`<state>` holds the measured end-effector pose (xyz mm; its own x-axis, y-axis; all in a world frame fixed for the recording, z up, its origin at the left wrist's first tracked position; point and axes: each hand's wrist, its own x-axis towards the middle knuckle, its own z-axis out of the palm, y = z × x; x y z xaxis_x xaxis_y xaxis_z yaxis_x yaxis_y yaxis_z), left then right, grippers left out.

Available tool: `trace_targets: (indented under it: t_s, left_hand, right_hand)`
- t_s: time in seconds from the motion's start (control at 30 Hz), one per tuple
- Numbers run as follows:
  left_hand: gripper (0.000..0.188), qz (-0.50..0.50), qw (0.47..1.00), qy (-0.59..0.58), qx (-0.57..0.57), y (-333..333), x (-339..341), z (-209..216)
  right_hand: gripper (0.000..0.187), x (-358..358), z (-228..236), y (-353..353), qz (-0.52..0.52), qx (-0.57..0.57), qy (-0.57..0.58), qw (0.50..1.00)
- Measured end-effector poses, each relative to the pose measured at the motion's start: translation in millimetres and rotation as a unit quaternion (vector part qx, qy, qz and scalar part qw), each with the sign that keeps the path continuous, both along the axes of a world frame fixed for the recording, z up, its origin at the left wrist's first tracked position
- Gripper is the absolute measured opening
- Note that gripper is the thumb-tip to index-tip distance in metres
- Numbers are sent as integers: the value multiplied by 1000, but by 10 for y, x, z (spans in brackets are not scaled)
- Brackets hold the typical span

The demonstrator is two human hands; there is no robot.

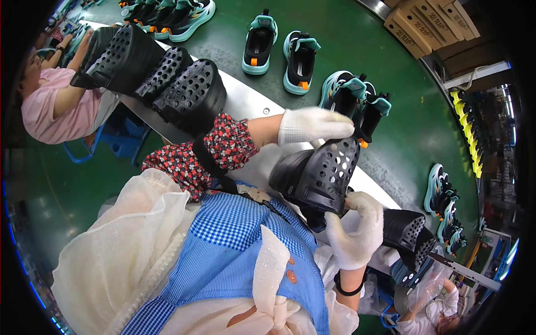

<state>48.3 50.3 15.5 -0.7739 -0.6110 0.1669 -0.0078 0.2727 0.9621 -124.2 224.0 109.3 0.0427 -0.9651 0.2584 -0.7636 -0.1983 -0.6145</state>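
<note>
A nested stack of black perforated plastic shoe inserts (329,173) stands in front of me at the bench edge. My right hand (357,229), in a white glove, is closed on the near lower edge of this stack, thumb and fingers pinching it. My left hand (315,124), gloved as well, reaches across above the stack's far end with its fingers stretched out. Its fingertips lie close to a black and teal sneaker (341,100) on the green conveyor; whether they touch anything is hard to tell.
More nested black inserts (192,92) stand on the metal ledge (240,100) at left, others (405,231) at right. Sneakers (259,44) line the green belt (223,53). Cardboard boxes (430,25) sit at far right. Co-workers (61,100) are at left and lower right.
</note>
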Motion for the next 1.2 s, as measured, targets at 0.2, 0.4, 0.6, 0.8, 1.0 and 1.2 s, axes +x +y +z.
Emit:
trace_targets:
  t_s: [0.2, 0.4, 0.6, 0.8, 1.0, 1.2]
  left_hand:
    - [56, -86, 805, 286, 513, 164, -40, 279]
    - [24, 135, 882, 243, 380, 35, -40, 246]
    - [18, 309, 911, 178, 208, 0, -81, 271]
    - [23, 292, 927, 97, 214, -136, -13, 180]
    - [39, 136, 953, -228, -145, -266, 54, -191]
    - [25, 73, 916, -376, -115, -417, -323, -254]
  right_hand:
    - [42, 3, 32, -367, 45, 29, -80, 995]
    - [48, 57, 22, -737, 3, 218, -78, 973]
    - [46, 200, -39, -900, -13, 269, -47, 962]
    - [35, 185, -210, -1111, -27, 192, 74, 978]
    - [42, -227, -422, -1379, -64, 262, 139, 953]
    - [48, -386, -384, -1922, 5, 315, 229, 921]
